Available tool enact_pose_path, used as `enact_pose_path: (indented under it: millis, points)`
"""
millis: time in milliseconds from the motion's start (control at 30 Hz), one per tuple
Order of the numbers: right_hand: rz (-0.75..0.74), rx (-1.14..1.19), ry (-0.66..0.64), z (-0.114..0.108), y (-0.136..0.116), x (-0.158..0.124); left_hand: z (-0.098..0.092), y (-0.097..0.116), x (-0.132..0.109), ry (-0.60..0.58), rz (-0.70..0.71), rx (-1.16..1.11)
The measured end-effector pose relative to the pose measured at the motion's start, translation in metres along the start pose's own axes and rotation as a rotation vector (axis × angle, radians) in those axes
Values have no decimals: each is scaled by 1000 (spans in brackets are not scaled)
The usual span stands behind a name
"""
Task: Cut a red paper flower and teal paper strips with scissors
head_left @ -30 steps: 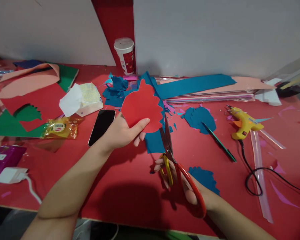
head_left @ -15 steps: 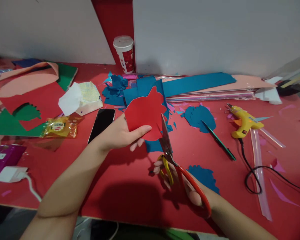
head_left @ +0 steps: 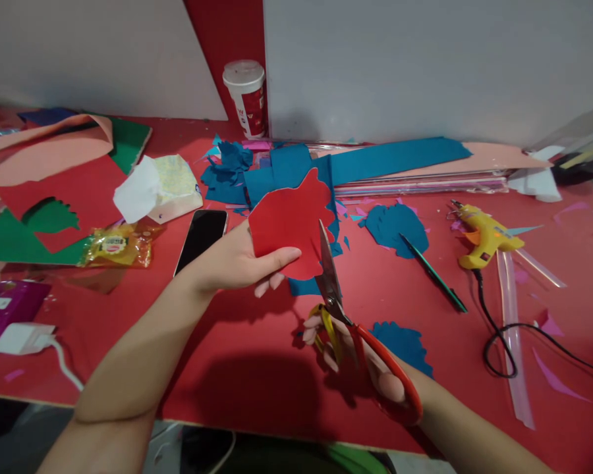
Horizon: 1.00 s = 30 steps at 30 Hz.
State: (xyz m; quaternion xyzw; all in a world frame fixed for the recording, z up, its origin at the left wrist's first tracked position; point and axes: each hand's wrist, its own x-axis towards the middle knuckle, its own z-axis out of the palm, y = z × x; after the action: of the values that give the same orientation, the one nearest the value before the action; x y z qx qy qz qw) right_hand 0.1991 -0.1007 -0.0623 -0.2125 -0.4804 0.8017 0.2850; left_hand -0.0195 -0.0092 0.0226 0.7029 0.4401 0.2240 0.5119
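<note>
My left hand (head_left: 250, 260) pinches a red paper cutout (head_left: 289, 220) above the table, thumb on top and fingers underneath. Scallops run along the cutout's right edge. In my right hand (head_left: 358, 352) is a pair of scissors (head_left: 332, 289) with a red and a yellow handle loop. The blades point up and away from me, lying at the lower right edge of the cutout; whether they grip the paper I cannot tell. Beneath and behind the cutout are blue paper strips (head_left: 289, 164). A scalloped blue cutout (head_left: 405, 345) lies under my right forearm.
A yellow glue gun (head_left: 487, 234) with a black cord lies at right. Close by, a green pen (head_left: 435, 273) rests against a blue paper piece (head_left: 393, 224). A phone (head_left: 202, 237) lies left of centre. The lidded paper cup (head_left: 246, 99) stands at the back.
The view has shifted slightly. Both hands hold nearly the same pose, and the red cutout and scissors sit a little further right in the picture.
</note>
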Motion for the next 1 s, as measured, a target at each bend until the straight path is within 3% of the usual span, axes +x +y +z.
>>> enact_pose_path:
  millis: [733,1000]
  points:
    - [-34,6,-27,3,5,-1,2,2,0,-66,-23,22]
    - [22,49,23,2,3,-2,7,2,0,-8,-17,58]
